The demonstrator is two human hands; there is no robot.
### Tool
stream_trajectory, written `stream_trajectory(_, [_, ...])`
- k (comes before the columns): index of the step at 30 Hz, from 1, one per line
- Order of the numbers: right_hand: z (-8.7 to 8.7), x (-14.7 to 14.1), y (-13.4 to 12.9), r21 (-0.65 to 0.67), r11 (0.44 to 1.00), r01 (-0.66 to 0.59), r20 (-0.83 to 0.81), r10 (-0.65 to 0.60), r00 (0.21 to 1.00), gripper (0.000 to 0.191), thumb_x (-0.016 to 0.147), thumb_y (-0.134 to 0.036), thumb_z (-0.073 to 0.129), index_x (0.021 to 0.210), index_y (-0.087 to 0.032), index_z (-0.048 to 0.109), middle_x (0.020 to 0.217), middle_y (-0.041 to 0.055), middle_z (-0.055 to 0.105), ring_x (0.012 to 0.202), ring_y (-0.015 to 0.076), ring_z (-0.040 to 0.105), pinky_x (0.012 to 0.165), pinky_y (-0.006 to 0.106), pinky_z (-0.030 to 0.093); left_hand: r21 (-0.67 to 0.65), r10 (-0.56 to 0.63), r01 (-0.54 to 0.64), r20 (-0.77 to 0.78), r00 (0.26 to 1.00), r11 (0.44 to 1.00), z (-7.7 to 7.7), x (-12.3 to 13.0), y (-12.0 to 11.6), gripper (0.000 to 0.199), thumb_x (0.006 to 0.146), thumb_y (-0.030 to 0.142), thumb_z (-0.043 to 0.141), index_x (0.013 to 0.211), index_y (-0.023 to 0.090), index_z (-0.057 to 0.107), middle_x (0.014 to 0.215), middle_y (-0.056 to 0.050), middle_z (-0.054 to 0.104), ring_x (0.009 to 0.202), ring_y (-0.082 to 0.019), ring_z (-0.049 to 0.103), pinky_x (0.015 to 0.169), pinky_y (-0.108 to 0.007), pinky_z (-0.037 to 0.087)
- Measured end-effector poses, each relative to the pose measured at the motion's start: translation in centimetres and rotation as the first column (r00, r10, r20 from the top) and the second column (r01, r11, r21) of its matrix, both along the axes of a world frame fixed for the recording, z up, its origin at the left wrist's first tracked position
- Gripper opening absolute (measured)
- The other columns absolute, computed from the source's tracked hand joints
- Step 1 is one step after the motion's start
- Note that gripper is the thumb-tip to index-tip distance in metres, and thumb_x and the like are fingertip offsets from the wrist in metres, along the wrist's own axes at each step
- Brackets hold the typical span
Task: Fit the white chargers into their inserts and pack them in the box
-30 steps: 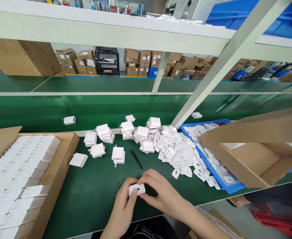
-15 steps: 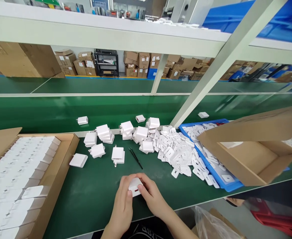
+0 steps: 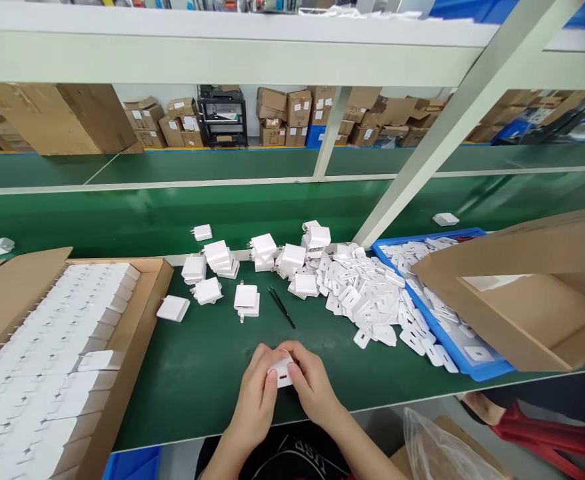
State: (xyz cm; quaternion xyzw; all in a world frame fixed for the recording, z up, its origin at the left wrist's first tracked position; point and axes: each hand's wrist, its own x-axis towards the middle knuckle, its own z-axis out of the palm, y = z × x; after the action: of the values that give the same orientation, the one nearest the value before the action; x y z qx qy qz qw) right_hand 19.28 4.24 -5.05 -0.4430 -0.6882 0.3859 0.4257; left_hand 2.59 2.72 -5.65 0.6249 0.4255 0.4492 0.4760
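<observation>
A white charger plug [image 3: 282, 372] sits between both hands over the green table's front part, its end face with a dark red USB slot turned toward me. My left hand [image 3: 257, 393] wraps its left side, thumb at the face's edge. My right hand [image 3: 313, 387] closes on the right side, its thumb pressing by the slot. The fingers of both hands meet behind the charger, so its far side is hidden. Beyond the hands lie black tweezers [image 3: 281, 307], a pair of stacked chargers [image 3: 246, 300] and a heap of flat white cover plates [image 3: 367, 293].
At left stands a carton [image 3: 147, 313] packed with rows of chargers. On the right, a blue tray [image 3: 492, 368] of plates has an open cardboard box [image 3: 502, 320] over it. Loose charger stacks [image 3: 217, 253] line the back edge. Behind runs a green belt [image 3: 97, 223]; a slanted post [image 3: 422, 153] rises nearby.
Chargers on the belt have shifted right, and another one has appeared at its left end. My view has tilted down slightly. Both hands keep hold of the charger.
</observation>
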Motion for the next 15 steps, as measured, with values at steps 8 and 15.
stream_trajectory(8, [-1.0, 0.3, -0.7, 0.27, 0.963, 0.011, 0.022, -0.018, 1.0, 0.055, 0.11, -0.06, 0.027, 0.147, -0.026, 0.05, 0.124, 0.0132, 0.066, 0.106, 0.0284, 0.067, 0.089, 0.042, 0.057, -0.454, 0.195, 0.173, 0.655, 0.73, 0.874, 0.5, 1.6, -0.9, 0.062, 0.103, 0.065, 0.049, 0.15, 0.026, 0.052, 0.112, -0.008, 0.066, 0.087, -0.019, 0.057, 0.081, -0.032, 0.048])
stream_trajectory(15, [-0.8, 0.2, -0.2, 0.135, 0.978, -0.157, 0.054, 0.151, 0.987, 0.051, 0.112, -0.047, 0.028, 0.157, -0.033, 0.047, 0.139, 0.0136, 0.052, 0.099, 0.0236, 0.065, 0.074, 0.036, 0.057, -0.368, 0.158, 0.241, 0.781, 0.605, 0.898, 2.4, 0.8, -2.1, 0.057, 0.096, 0.053, 0.07, 0.147, 0.029, 0.056, 0.125, -0.01, 0.062, 0.101, -0.02, 0.061, 0.086, -0.033, 0.05])
